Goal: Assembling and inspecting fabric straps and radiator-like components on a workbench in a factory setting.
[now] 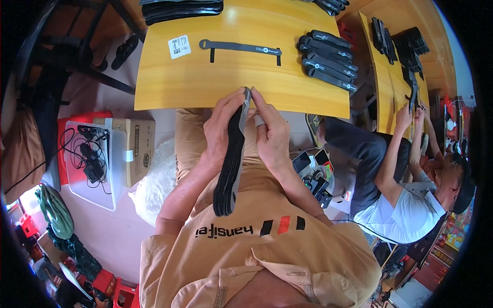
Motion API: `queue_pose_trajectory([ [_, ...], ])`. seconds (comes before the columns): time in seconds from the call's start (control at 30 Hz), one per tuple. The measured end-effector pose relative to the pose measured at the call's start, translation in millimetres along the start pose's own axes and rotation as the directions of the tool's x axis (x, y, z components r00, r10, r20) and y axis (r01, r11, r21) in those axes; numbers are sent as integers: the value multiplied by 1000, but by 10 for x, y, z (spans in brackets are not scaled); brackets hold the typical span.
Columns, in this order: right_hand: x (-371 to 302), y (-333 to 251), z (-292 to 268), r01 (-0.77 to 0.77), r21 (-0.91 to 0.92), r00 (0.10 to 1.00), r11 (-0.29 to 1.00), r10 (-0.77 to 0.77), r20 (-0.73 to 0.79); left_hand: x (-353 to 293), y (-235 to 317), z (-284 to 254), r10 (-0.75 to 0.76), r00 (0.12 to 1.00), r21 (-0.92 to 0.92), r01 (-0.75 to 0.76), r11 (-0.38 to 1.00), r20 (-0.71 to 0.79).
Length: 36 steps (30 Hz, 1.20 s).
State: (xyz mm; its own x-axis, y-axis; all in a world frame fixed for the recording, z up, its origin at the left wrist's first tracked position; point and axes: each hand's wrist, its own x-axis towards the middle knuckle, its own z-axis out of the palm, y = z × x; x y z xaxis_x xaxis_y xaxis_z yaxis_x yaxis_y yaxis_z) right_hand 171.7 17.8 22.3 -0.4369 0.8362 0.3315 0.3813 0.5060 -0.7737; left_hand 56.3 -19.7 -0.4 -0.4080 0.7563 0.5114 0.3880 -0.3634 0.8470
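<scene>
A thick bundle of black straps point(230, 159), pressed flat together, is held on edge in front of my chest, near the table's front edge. My left hand point(223, 126) is closed round its upper part. My right hand point(273, 134) pinches the bundle's far end with its fingertips, and a pale wrap shows on one finger. Beyond the hands, a single dark strap point(239, 47) with a looped end lies across the yellow table point(179, 82), over two short black tape marks. Left of it sits a white printed label point(179, 46).
Bundled straps point(328, 60) are piled at the table's right, and a dark stack point(179, 10) stands at the far left. On the floor are a clear bin point(92, 167) of cables and a cardboard box point(138, 151). A seated co-worker point(400, 205) handles straps at the right-hand table.
</scene>
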Motion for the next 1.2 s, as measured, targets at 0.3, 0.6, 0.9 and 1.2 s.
queue_pose_trajectory([
  [0.3, 167, -50, -467, 168, -227, 918, 959, -69, 389, -42, 217, -89, -249, 968, -299, 242, 923, 16],
  [0.6, -6, -108, -142, -518, 531, 855, 671, 375, 359, -46, 146, -41, -166, 986, -60, 167, 984, 29],
  [0.9, -28, 44, -154, -118, 226, 984, 967, 83, 157, 48, 244, -199, -424, 889, -359, 457, 814, 171],
  [1.2, -62, -71, -78, -438, 423, 897, 793, 354, 266, 135, 312, -254, -187, 950, -132, 225, 965, 251],
])
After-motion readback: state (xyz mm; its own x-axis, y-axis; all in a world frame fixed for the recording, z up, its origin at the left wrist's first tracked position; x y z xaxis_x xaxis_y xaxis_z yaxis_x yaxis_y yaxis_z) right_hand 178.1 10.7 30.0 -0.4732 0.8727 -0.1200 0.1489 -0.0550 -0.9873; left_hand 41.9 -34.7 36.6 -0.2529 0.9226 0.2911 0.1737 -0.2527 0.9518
